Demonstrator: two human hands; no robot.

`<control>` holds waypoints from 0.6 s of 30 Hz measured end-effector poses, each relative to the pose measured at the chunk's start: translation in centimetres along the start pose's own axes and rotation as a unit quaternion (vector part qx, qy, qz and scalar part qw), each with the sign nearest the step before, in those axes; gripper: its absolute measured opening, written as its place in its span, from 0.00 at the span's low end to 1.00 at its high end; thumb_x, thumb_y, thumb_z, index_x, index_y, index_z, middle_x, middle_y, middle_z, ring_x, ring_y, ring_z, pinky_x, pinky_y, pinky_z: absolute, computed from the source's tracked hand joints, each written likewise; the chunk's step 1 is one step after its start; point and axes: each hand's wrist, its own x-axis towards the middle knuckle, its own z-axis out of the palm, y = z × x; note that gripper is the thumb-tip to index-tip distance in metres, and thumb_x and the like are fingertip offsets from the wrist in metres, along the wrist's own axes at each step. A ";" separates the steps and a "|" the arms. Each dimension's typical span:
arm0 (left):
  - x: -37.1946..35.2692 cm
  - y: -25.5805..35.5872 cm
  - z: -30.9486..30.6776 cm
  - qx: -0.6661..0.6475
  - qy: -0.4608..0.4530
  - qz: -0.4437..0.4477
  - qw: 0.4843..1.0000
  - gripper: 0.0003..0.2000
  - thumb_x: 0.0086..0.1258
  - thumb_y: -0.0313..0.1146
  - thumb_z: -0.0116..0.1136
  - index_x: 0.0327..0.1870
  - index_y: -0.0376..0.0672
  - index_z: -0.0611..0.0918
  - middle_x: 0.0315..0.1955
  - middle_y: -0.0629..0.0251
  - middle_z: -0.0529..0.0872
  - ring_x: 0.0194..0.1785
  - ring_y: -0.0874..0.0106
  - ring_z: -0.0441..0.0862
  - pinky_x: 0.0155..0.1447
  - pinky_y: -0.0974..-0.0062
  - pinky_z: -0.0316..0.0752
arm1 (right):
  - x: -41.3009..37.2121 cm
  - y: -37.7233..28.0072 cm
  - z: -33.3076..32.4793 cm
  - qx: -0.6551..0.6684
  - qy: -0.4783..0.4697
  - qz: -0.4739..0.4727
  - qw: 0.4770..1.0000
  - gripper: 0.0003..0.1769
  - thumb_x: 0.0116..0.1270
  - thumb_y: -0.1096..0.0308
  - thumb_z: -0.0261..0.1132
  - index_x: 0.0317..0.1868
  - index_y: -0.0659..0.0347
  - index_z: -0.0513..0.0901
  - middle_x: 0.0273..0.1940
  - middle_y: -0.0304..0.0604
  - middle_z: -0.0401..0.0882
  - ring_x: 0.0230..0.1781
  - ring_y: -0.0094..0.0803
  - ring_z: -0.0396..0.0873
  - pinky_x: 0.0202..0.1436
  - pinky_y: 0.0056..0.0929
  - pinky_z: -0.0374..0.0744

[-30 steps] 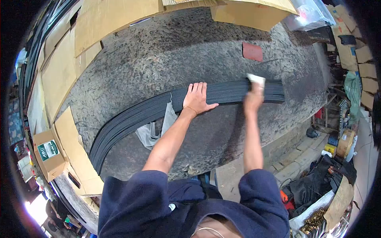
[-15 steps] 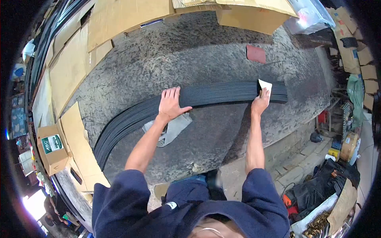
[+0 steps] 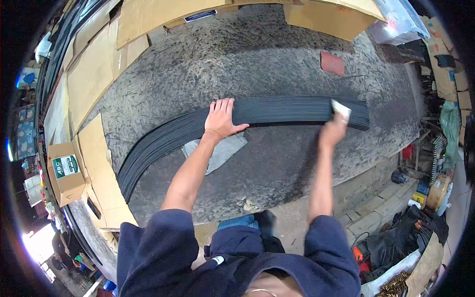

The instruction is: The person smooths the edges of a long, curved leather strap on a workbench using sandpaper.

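Observation:
A wide bundle of dark, thin strips (image 3: 287, 110) curves across the worn table (image 3: 257, 173). My left hand (image 3: 221, 120) presses on the bundle left of its middle, fingers apart and thumb stretched out to the right. Near the bundle's right end, my right hand (image 3: 334, 129), blurred by motion, grips a small whitish piece (image 3: 342, 111) that lies over the strips. A grey cloth (image 3: 220, 154) rests on the table below my left hand, partly hidden by the wrist and the strips.
Cardboard (image 3: 94, 84) lines the table's left and back edges. A labelled box (image 3: 67, 183) stands at the left. A red patch (image 3: 332, 64) lies beyond the bundle. A clear plastic bin (image 3: 400, 22) is at the back right. Another person (image 3: 60, 245) appears at the lower left.
The view has shifted slightly, moving the table scene within it. My right hand is now blurred and a little lower against the strips, still with the whitish piece. My left hand stays on the bundle.

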 end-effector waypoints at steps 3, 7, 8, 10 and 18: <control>0.0 -0.1 0.1 0.001 -0.018 -0.007 1.000 0.52 0.53 0.72 0.66 0.68 0.33 0.70 0.62 0.54 0.75 0.67 0.56 0.69 0.73 0.57 0.60 | -9.2 -10.3 7.0 0.032 -0.120 -0.254 0.959 0.23 0.59 0.84 0.57 0.55 0.68 0.83 0.57 0.58 0.83 0.62 0.53 0.79 0.71 0.48 0.73; -0.1 -0.3 0.7 0.003 0.006 0.006 1.000 0.53 0.53 0.72 0.66 0.69 0.32 0.70 0.62 0.52 0.75 0.66 0.56 0.70 0.72 0.56 0.61 | -6.7 -7.4 4.8 0.019 -0.214 -0.315 0.924 0.25 0.59 0.81 0.61 0.60 0.64 0.82 0.62 0.53 0.82 0.67 0.47 0.77 0.75 0.47 0.71; 0.0 -0.3 0.7 -0.003 -0.004 0.004 1.000 0.54 0.53 0.73 0.64 0.69 0.32 0.70 0.63 0.52 0.75 0.67 0.55 0.69 0.74 0.55 0.60 | -4.0 -4.0 3.5 -0.074 -0.160 -0.277 0.945 0.25 0.60 0.81 0.60 0.59 0.64 0.82 0.63 0.52 0.81 0.69 0.46 0.75 0.74 0.46 0.70; -0.4 -0.3 0.5 -0.013 -0.018 -0.006 1.000 0.55 0.53 0.75 0.62 0.70 0.32 0.70 0.64 0.52 0.75 0.68 0.55 0.69 0.75 0.53 0.59 | -0.9 -2.1 1.8 -0.067 -0.145 -0.188 0.969 0.23 0.61 0.81 0.59 0.58 0.64 0.83 0.61 0.52 0.82 0.68 0.48 0.75 0.72 0.46 0.71; -0.2 -0.7 1.1 -0.002 0.041 0.031 0.999 0.55 0.51 0.72 0.67 0.67 0.29 0.70 0.59 0.49 0.77 0.63 0.52 0.74 0.71 0.55 0.63 | -8.5 -12.3 9.4 0.030 -0.187 -0.382 0.905 0.25 0.61 0.77 0.62 0.61 0.65 0.79 0.60 0.53 0.82 0.64 0.53 0.78 0.77 0.63 0.58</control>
